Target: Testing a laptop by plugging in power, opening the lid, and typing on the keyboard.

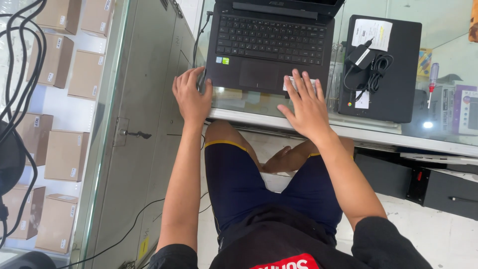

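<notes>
— On the glass counter, seen from the head camera: open dark laptop (271,42), keyboard facing the seated person.

— Hands?

— Left hand (191,97) cupped over the laptop's near left corner, fingers curled together against the edge. Right hand (306,107) flat on the near right corner, fingers spread over the palm rest, pinching nothing.

— Around them?

— Just right of the laptop, a closed black laptop (393,74) carrying a black charger with coiled cable (371,62). Further right, a red-handled screwdriver (433,82). Far left, behind glass, rows of brown cardboard boxes (64,154). Below the counter, bare knees and dark blue shorts (249,184).
</notes>
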